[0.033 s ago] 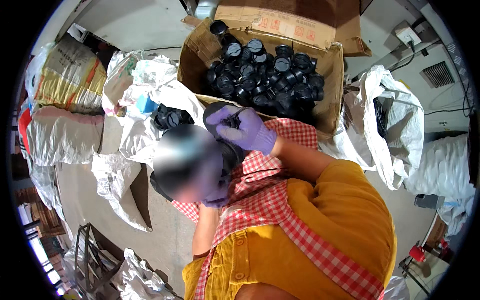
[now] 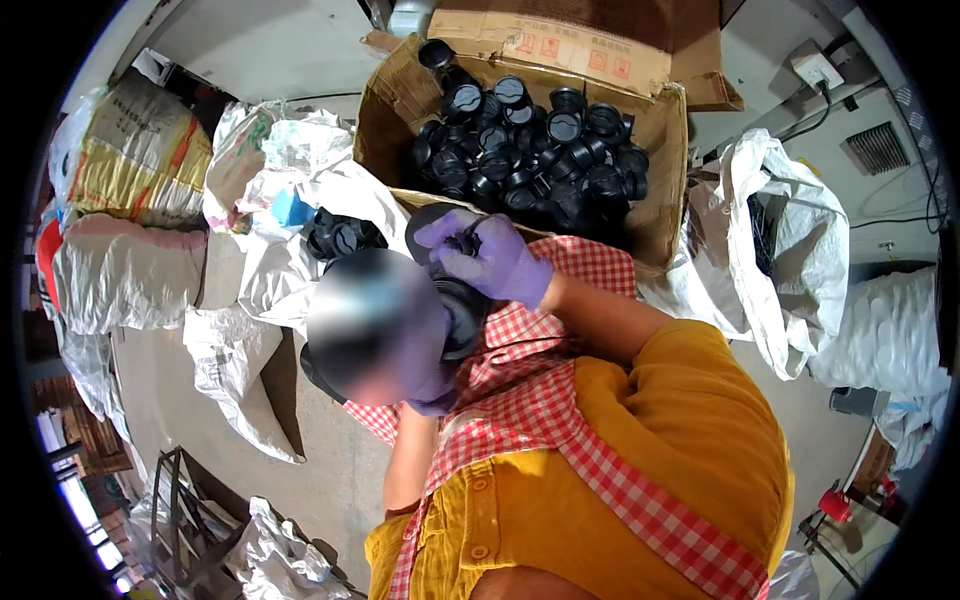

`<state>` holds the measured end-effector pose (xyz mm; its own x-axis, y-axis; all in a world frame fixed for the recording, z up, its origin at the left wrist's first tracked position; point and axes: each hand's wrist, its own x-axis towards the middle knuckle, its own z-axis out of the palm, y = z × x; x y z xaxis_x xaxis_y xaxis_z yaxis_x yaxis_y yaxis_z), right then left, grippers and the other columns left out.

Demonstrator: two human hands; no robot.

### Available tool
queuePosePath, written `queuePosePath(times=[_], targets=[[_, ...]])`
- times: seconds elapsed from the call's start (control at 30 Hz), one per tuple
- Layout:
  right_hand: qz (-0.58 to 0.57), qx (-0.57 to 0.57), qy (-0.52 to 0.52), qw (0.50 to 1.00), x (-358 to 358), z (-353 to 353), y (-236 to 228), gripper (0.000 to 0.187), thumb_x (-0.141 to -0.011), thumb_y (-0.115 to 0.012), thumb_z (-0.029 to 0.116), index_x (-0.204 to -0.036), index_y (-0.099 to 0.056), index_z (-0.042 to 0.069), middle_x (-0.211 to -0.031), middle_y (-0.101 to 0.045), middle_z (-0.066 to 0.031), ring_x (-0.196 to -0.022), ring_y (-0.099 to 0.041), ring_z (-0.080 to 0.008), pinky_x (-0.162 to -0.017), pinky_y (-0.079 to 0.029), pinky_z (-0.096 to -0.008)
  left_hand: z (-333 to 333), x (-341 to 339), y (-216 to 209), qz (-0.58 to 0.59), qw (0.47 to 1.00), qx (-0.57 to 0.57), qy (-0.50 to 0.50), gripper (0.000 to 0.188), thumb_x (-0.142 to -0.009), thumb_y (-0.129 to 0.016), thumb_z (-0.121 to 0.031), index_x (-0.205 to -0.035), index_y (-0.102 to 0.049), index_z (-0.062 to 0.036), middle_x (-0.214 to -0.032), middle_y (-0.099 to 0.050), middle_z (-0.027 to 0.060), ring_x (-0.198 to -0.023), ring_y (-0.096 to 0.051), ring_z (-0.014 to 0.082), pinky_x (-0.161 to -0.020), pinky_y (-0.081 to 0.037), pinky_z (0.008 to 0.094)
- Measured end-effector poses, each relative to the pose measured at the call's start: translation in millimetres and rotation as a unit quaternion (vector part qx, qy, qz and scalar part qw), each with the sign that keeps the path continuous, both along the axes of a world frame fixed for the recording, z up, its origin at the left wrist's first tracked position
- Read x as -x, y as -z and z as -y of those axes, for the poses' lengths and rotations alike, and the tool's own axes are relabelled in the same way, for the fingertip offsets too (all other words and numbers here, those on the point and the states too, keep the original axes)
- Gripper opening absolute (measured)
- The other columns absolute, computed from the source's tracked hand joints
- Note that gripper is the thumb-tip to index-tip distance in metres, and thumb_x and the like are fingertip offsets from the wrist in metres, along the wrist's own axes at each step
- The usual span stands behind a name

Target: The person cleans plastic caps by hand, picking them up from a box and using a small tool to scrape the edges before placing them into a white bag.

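Two gloved hands, both purple, work over the lap. Nearest: yellow shirt and red-checked apron, the forearms running from the lower edge up toward the middle.

Left hand: partly hidden behind a blurred patch. It seems to cradle a black round part from the left and below. Fingers not visible enough; I cannot tell whether that grip is clenched or loose.

Right hand: just beyond the left, on top of the same part. Fingers curled and pinched on a small black piece at the part's far upper end; grip clenched on it.

Key relation: the black part lies between the hands, its long axis running near to far. The left hand is at its near, lower end and the right hand at its far, upper end. The right hand is nearer to the small piece.

Farther, left: white sack with several black caps lying in its folds, a blue scrap beside them. More stuffed sacks well left.

Farthest: open cardboard box, heaped with black caps of the same kind, just beyond the right hand. White bag to the right of the box.
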<state>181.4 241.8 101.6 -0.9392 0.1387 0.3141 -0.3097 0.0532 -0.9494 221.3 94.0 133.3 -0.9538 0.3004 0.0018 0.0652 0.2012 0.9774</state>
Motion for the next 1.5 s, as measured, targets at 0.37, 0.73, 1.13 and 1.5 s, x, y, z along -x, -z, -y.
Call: queuePosePath(times=[0.37, 0.73, 1.13, 1.5], targets=[[0.248, -0.184, 0.274, 0.911, 59, -131, 107, 0.026, -0.082, -0.057, 0.029, -0.091, -0.061, 0.005, -0.084, -0.064, -0.0172, -0.082, -0.062, -0.0344, -0.07, -0.048, -0.0395, 60, 89, -2, -0.333, 0.832, 0.438, -0.069, 0.058, -0.076, -0.065, -0.021, -0.13, -0.044, -0.0107, -0.134, -0.038, 0.0196, -0.123, -0.037, 0.0355, -0.098, -0.036, 0.0418], [0.423, -0.39, -0.104, 0.811, 54, -168, 238, 0.041, -0.077, -0.051, 0.019, -0.117, -0.055, 0.01, -0.116, -0.056, -0.018, -0.105, -0.055, -0.0328, -0.089, -0.044, -0.0387, 76, 81, 85, -0.052, 0.975, 0.214, 0.027, 0.057, -0.073, -0.071, -0.019, -0.124, -0.05, -0.0038, -0.125, -0.05, 0.0159, -0.118, -0.044, 0.0264, -0.097, -0.036, 0.0371], [0.312, -0.445, -0.188, 0.818, 23, -147, 219, 0.04, -0.077, -0.056, 0.014, -0.117, -0.056, 0.013, -0.106, -0.061, -0.0165, -0.097, -0.058, -0.0336, -0.082, -0.046, -0.0401, 69, 68, 80, -0.015, 0.974, 0.226, 0.025, 0.045, -0.078, -0.066, -0.013, -0.12, -0.054, -0.0022, -0.121, -0.055, 0.013, -0.113, -0.05, 0.0236, -0.094, -0.04, 0.0321], [0.279, -0.406, 0.108, 0.864, 36, -156, 187, 0.031, -0.074, -0.06, 0.013, -0.105, -0.06, 0.008, -0.096, -0.062, -0.0179, -0.091, -0.059, -0.0351, -0.08, -0.048, -0.0404, 88, 44, 77, 0.062, 0.987, 0.145, 0.015, 0.05, -0.081, -0.064, -0.014, -0.125, -0.046, 0.001, -0.115, -0.055, 0.0156, -0.103, -0.054, 0.0226, -0.088, -0.044, 0.0322]])
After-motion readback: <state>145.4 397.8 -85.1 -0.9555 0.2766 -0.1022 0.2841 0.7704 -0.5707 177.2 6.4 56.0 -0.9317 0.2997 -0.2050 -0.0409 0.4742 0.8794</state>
